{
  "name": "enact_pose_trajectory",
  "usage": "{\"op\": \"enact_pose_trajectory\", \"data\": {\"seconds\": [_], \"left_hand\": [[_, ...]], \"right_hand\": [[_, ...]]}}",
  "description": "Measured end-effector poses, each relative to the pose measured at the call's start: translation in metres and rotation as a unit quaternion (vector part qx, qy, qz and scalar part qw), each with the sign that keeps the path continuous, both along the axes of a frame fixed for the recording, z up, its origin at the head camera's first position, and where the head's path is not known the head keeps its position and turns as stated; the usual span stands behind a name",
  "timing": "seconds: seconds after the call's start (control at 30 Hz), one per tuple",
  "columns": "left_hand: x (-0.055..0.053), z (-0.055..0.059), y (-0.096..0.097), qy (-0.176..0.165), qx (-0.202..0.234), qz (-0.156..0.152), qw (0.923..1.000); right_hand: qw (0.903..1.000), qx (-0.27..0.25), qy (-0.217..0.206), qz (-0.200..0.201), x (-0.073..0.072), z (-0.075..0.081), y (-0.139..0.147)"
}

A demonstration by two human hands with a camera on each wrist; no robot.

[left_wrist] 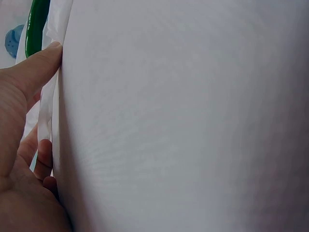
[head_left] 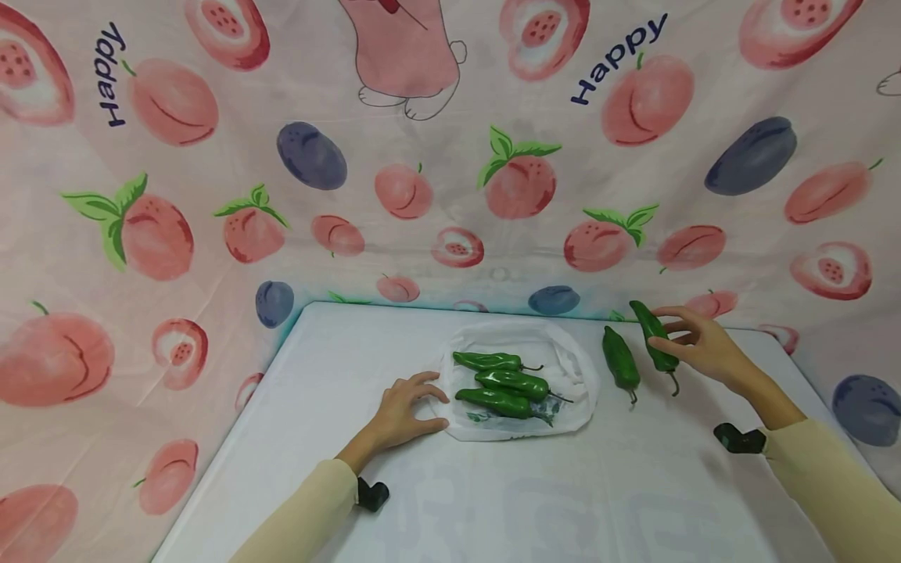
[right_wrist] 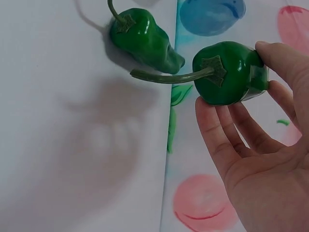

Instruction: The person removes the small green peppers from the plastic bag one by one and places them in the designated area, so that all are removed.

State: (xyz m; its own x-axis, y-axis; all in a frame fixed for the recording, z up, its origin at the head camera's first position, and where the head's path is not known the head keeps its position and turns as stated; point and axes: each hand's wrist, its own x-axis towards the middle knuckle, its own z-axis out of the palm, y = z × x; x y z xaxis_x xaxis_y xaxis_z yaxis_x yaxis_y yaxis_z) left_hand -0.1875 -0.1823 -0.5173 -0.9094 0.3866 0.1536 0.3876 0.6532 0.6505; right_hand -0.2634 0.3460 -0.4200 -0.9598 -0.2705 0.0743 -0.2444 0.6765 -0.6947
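My right hand (head_left: pixel 704 344) holds a green pepper (head_left: pixel 655 338) between thumb and fingers at the table's right. In the right wrist view the held pepper (right_wrist: pixel 231 72) has its stem toward the camera, and a shadow lies on the tabletop beside it. Just left of it a second green pepper (head_left: pixel 620 360) lies on the table. My left hand (head_left: pixel 403 410) rests at the left edge of a white plastic bag (head_left: pixel 461 428), thumb and fingers spread and touching it. Three green peppers (head_left: pixel 512 383) lie on the bag, stems pointing right.
The white table (head_left: pixel 535 500) has its far edge against a hanging cloth (head_left: pixel 436 156) printed with peaches and plums. The same cloth drops along the left and right sides. A dark wrist device (head_left: pixel 373 494) sits under my left wrist, another (head_left: pixel 739 439) at my right.
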Motion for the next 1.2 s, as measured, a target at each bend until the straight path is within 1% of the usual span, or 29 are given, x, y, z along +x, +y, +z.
{"op": "enact_pose_trajectory", "data": {"seconds": [0.27,0.43,0.63,0.8,1.2], "left_hand": [[0.001,0.002,0.0,0.0,0.002,-0.001,1.0],[0.0,0.002,0.0,0.004,-0.001,-0.001,1.0],[0.0,0.001,0.0,0.009,0.003,-0.005,0.9999],[0.001,0.001,0.0,0.01,0.004,-0.005,0.9999],[0.001,0.001,0.0,0.0,0.0,-0.001,1.0]], "right_hand": [[0.9995,0.0,-0.028,-0.017,-0.002,-0.01,0.007],[0.9988,-0.002,-0.046,-0.016,-0.004,-0.015,0.011],[0.9983,-0.01,-0.055,-0.02,-0.004,-0.02,0.011],[0.9976,-0.013,-0.062,-0.026,-0.007,-0.028,0.013],[0.9913,-0.012,-0.121,-0.05,-0.014,-0.042,0.01]]}}
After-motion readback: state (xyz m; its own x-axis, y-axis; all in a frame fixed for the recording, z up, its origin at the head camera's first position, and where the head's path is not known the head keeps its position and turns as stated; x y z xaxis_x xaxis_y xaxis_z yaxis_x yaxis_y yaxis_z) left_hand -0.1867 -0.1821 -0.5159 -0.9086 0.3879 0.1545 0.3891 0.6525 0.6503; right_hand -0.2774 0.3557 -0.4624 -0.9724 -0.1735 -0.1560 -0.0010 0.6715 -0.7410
